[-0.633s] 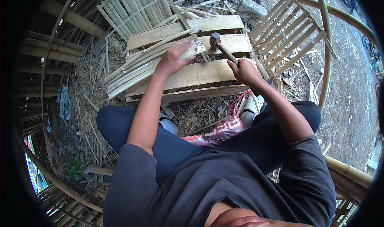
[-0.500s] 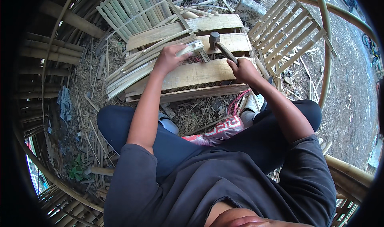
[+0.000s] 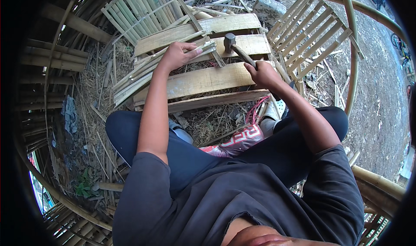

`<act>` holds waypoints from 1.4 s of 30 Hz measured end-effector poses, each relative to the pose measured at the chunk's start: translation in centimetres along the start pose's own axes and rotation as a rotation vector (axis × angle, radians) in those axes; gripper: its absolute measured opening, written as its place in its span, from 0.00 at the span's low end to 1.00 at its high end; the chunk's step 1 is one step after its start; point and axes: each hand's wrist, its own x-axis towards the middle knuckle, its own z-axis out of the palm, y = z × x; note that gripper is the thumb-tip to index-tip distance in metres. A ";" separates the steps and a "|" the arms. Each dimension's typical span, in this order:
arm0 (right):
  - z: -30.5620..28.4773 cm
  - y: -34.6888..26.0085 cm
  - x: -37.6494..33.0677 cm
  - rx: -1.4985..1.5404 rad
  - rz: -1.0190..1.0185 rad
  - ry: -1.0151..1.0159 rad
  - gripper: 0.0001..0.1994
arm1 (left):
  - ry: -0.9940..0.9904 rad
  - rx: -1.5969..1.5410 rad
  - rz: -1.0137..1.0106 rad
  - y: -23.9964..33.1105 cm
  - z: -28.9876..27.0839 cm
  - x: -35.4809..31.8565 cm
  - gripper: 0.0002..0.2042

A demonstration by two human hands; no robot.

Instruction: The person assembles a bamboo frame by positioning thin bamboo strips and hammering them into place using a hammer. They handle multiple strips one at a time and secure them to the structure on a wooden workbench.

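Note:
My left hand [image 3: 177, 56] is closed around the upper end of a bundle of split bamboo slats [image 3: 134, 82], which slants down to the left across the wooden planks. In my right hand [image 3: 263, 74] is a hammer [image 3: 242, 54], gripped by its wooden handle. Its dark metal head points away from me over the middle plank; whether it touches the wood I cannot tell. A low bench of pale wooden planks [image 3: 216, 78] stands in front of me, with gaps between the boards. A narrow bamboo strip [image 3: 215, 57] crosses one gap between my hands.
A slatted bamboo frame [image 3: 310, 33] leans right of the bench, and a bamboo panel [image 3: 145, 12] lies beyond its left side. A concrete block [image 3: 269, 7] sits behind. Near my feet is a red and silver sack [image 3: 240, 141]. Bamboo scraps litter the ground.
My left hand has shifted slightly left, its fingers now closer together around the slats. The hammer head has moved a little toward the left. The view has shifted slightly.

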 end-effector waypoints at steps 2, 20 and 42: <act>-0.1 -0.3 -0.1 0.014 -0.028 0.008 0.33 | 0.004 -0.043 -0.014 -0.4 0.2 0.0 0.18; 0.4 0.5 1.2 -0.085 0.008 0.129 0.31 | 0.196 0.096 0.229 -2.3 2.2 0.2 0.17; -3.0 -8.1 -3.4 0.065 -0.233 0.185 0.30 | 0.163 0.225 0.245 -5.3 3.7 0.3 0.26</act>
